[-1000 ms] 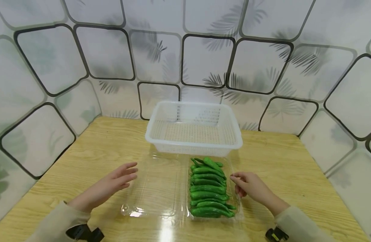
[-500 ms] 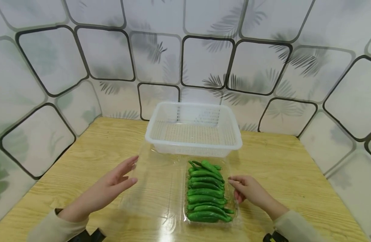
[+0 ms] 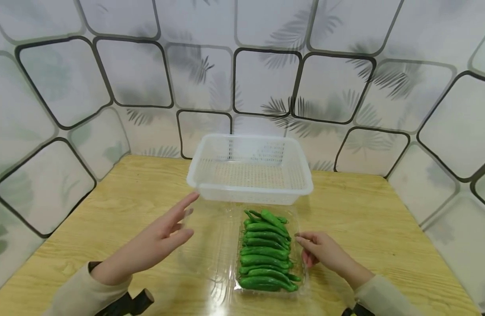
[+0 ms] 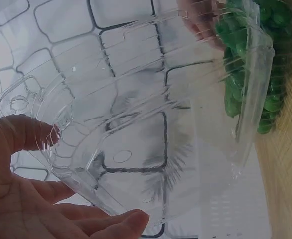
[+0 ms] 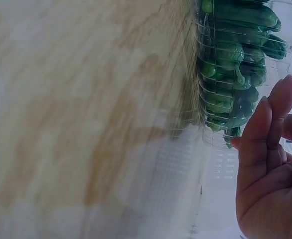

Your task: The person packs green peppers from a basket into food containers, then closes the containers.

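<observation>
A clear plastic clamshell box [image 3: 302,281] lies on the table, its base filled with a row of green peppers [image 3: 265,252]. Its clear lid [image 4: 131,134] is raised and tilted at the left, hinged beside the peppers. My left hand [image 3: 151,243] supports the lid's outer edge, thumb and fingers spread wide and fairly straight; the left wrist view has the thumb against the lid's corner. At the base's right rim, my right hand [image 3: 323,252] pinches the edge between thumb and forefinger, the other fingers curled below. In the right wrist view the peppers [image 5: 230,64] show through the ribbed side wall.
A white perforated plastic basket [image 3: 250,191] stands just behind the box, near the back wall. The wood-grain table [image 3: 357,210] extends to both sides. Patterned cloth walls [image 3: 266,83] enclose the table at the back and sides.
My left hand has moved up and right, and the lid has risen from flat on the table to a tilt. The right hand keeps to the base's rim; the box has shifted slightly left.
</observation>
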The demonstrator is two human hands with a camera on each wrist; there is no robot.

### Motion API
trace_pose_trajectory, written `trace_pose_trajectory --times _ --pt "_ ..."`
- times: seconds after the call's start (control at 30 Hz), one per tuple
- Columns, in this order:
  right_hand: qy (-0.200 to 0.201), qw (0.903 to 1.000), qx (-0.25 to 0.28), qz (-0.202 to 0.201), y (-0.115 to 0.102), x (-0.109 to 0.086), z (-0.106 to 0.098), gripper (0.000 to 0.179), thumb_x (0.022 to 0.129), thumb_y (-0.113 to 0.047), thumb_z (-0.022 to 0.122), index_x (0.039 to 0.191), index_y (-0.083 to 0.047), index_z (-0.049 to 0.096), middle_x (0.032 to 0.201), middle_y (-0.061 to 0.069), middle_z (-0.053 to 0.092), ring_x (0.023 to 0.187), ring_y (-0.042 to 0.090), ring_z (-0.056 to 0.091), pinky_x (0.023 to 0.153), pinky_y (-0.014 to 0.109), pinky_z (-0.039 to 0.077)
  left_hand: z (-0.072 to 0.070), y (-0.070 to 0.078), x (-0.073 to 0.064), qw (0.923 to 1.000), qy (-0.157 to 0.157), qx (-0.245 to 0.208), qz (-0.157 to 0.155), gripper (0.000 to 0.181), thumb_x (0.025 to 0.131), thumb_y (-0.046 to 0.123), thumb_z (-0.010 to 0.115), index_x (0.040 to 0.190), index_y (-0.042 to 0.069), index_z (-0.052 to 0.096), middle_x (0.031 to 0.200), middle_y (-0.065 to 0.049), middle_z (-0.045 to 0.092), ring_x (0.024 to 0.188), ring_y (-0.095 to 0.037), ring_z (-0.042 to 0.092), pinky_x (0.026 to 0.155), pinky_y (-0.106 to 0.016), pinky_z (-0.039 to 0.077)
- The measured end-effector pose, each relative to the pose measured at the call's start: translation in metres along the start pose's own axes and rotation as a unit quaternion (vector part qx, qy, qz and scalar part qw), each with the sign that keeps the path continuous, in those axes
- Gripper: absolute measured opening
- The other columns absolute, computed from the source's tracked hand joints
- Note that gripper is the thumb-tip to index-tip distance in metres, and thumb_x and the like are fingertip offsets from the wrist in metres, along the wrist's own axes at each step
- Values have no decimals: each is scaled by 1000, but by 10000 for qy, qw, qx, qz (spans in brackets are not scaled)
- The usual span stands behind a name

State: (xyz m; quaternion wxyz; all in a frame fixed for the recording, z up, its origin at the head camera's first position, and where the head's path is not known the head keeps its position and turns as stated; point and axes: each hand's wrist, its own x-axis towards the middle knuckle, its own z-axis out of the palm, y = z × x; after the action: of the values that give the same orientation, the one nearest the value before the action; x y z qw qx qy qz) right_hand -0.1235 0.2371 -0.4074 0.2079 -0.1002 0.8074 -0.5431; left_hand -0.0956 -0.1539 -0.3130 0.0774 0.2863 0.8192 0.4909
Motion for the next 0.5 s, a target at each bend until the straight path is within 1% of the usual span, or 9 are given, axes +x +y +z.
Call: trace_pose_trajectory --times 0.1,0.2,0.27,0.33,0.43,0.5 --pt "-16 10000 75 24 1 -2 1 56 100 -23 45 134 19 32 65 8 60 48 10 55 55 33 52 5 7 6 9999 -49 5 153 61 100 23 46 150 25 12 155 -8 9 136 -37 20 98 -60 29" --pt "-50 9999 150 65 1 -3 2 57 100 -24 45 134 19 31 65 9 60 50 10 56 56 33 53 12 13 12 9994 -73 -51 322 62 99 21 47 151 23 12 155 -7 5 139 -32 13 100 -58 28" --pt "-59 9998 173 64 1 -3 2 57 100 -24 45 134 19 31 66 9 61 50 10 56 56 33 53 18 15 16 9990 -69 2 446 62 99 21 48 150 23 13 155 -6 3 140 -30 9 101 -57 28" --pt "-69 9997 215 67 1 -3 3 57 100 -24 45 134 19 31 66 9 61 50 10 56 56 32 53 23 17 19 9986 -72 136 512 60 99 22 48 150 25 16 156 -3 2 140 -26 6 102 -57 26" --pt "-89 9996 275 35 2 -3 3 57 100 -24 45 134 19 31 66 8 61 51 10 56 56 32 52 32 19 23 9967 -65 488 639 57 99 24 47 149 29 20 156 2 1 140 -23 4 104 -58 21" --pt "-116 9994 315 17 2 -4 3 57 100 -24 45 134 19 31 66 8 61 52 10 56 56 32 52 37 20 25 9945 -83 769 704 56 99 26 46 149 31 20 155 4 0 140 -22 4 105 -58 19"
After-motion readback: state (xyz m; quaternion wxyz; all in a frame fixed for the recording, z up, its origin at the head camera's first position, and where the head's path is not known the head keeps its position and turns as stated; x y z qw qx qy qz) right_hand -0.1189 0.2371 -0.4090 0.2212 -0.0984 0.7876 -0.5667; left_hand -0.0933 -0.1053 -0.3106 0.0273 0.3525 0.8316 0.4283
